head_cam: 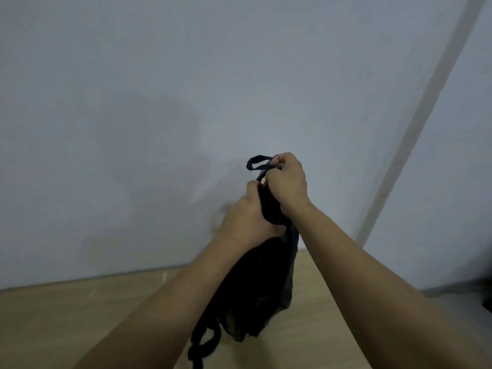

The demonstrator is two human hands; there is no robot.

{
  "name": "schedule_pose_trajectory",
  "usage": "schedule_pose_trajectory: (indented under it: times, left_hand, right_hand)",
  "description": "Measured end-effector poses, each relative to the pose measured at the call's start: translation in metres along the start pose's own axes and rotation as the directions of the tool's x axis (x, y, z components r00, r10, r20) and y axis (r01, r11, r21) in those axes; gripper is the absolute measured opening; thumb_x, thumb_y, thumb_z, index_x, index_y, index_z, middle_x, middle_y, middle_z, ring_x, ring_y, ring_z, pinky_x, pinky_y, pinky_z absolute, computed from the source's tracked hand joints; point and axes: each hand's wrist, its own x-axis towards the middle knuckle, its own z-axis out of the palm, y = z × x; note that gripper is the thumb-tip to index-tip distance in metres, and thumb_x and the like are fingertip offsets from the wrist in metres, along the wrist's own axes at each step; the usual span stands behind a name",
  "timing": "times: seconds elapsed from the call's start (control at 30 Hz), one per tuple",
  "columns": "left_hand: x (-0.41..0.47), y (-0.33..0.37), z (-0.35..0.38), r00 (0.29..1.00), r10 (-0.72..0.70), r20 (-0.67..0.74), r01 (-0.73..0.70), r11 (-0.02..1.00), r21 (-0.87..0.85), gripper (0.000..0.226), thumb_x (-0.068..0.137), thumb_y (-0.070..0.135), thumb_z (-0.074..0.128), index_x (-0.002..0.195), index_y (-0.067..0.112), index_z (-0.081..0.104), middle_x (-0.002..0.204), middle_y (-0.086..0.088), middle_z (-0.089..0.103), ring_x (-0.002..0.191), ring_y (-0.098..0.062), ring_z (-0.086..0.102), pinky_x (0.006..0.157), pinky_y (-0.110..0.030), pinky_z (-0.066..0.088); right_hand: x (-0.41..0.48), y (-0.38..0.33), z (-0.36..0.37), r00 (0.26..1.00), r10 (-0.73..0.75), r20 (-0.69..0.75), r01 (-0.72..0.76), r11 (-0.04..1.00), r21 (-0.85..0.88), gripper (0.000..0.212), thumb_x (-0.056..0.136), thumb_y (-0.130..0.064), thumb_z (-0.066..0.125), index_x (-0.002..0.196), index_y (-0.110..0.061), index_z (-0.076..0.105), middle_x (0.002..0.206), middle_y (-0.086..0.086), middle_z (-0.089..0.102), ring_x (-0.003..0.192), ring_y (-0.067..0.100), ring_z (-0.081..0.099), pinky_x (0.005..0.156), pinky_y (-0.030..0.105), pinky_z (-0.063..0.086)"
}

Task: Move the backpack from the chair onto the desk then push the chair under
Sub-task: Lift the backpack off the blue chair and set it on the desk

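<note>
Backpack (pixel 255 286): black, limp, held above the tabletop (pixel 80 323) near the wall; left hand (pixel 247 222) and right hand (pixel 286 182) clenched on its top (straps dangling). Risk: toppling once released.

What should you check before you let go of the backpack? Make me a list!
1. Both hands hold the backpack: left hand and right hand have a grip on its top. Ok.
2. Backpack is over the desk: ok.
3. Its bottom rests on the desk: cannot tell.
4. Loose strap dangles near the front edge, may slip off: not ok.
5. Desk space beside it is free: ok.
6. Chair ready to push: cannot tell, out of view.
</note>
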Motion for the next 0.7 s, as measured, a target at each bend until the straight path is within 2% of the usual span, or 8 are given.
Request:
schedule_pose_trajectory:
  times: [0.13,0.2,0.33,0.4,0.5,0.6,0.67,0.7]
  left_hand:
    - [0.037,-0.038,0.014,0.990,-0.134,0.032,0.137,0.983,-0.124,0.078,0.066,0.010,0.081,0.131,0.019,0.040,0.112,-0.006,0.065,0.101,-0.028,0.065,0.082,-0.040,0.056]
    - [0.051,-0.059,0.019,0.986,-0.159,0.042,0.163,0.975,-0.148,0.074,0.069,0.000,0.078,0.133,0.017,0.046,0.118,-0.010,0.066,0.106,-0.028,0.065,0.084,-0.033,0.053]
    - [0.077,-0.094,0.025,0.979,-0.203,0.008,0.201,0.966,-0.160,0.066,0.073,-0.003,0.075,0.132,0.017,0.052,0.111,-0.003,0.064,0.104,-0.024,0.064,0.082,-0.026,0.048]
    - [0.086,-0.112,0.022,0.972,-0.236,-0.019,0.229,0.958,-0.172,0.061,0.075,0.001,0.075,0.130,0.017,0.054,0.108,0.002,0.060,0.101,-0.020,0.061,0.083,-0.024,0.044]
    - [0.088,-0.140,0.016,0.955,-0.285,-0.080,0.264,0.942,-0.207,0.055,0.078,0.002,0.073,0.128,0.016,0.056,0.109,0.005,0.061,0.099,-0.015,0.058,0.082,-0.023,0.042]
    - [0.083,-0.162,0.012,0.928,-0.340,-0.153,0.293,0.918,-0.265,0.053,0.077,0.000,0.074,0.125,0.015,0.060,0.109,0.000,0.068,0.100,-0.019,0.062,0.088,-0.031,0.048]
    - [0.080,-0.172,0.009,0.924,-0.353,-0.147,0.296,0.904,-0.309,0.053,0.077,-0.002,0.075,0.124,0.020,0.061,0.106,0.005,0.070,0.095,-0.016,0.065,0.091,-0.035,0.051]
    - [0.078,-0.176,0.007,0.926,-0.352,-0.139,0.292,0.898,-0.330,0.054,0.078,-0.003,0.075,0.123,0.023,0.061,0.104,0.009,0.070,0.094,-0.012,0.066,0.091,-0.035,0.052]
  right_hand:
    - [0.026,0.040,0.028,0.995,0.041,0.092,-0.042,0.999,0.006,0.022,0.074,-0.010,0.051,0.082,-0.029,0.054,0.080,-0.004,0.063,0.067,0.016,0.058,0.058,0.033,0.043]
    - [0.037,0.059,0.040,0.986,0.034,0.162,-0.032,0.999,-0.017,0.018,0.080,-0.010,0.055,0.081,-0.028,0.055,0.078,-0.005,0.061,0.065,0.014,0.057,0.058,0.031,0.043]
    - [0.068,0.077,0.056,0.941,0.059,0.334,-0.065,0.998,0.007,0.010,0.089,-0.015,0.056,0.086,-0.024,0.058,0.070,0.000,0.062,0.048,0.010,0.060,0.044,0.025,0.049]
    - [0.087,0.081,0.050,0.952,0.030,0.305,-0.053,0.996,0.067,0.010,0.084,-0.017,0.056,0.089,-0.025,0.060,0.063,0.001,0.064,0.046,0.010,0.062,0.044,0.023,0.050]
    - [0.120,0.102,0.026,0.982,-0.088,0.166,0.103,0.991,-0.085,0.031,0.073,-0.025,0.059,0.104,-0.030,0.060,0.079,-0.008,0.070,0.067,0.004,0.063,0.065,0.022,0.050]
    - [0.136,0.138,0.021,0.907,0.054,0.418,0.095,0.941,-0.326,0.056,0.080,-0.036,0.070,0.132,-0.031,0.050,0.132,0.002,0.057,0.115,0.018,0.056,0.099,0.037,0.044]
    - [0.128,0.158,0.034,0.779,0.132,0.614,0.021,0.972,-0.235,0.061,0.086,-0.032,0.072,0.140,-0.028,0.043,0.137,0.007,0.053,0.117,0.018,0.056,0.096,0.030,0.046]
    - [0.122,0.167,0.042,0.762,0.105,0.639,0.014,0.984,-0.178,0.059,0.089,-0.029,0.070,0.139,-0.028,0.040,0.133,0.006,0.055,0.113,0.018,0.058,0.091,0.028,0.047]
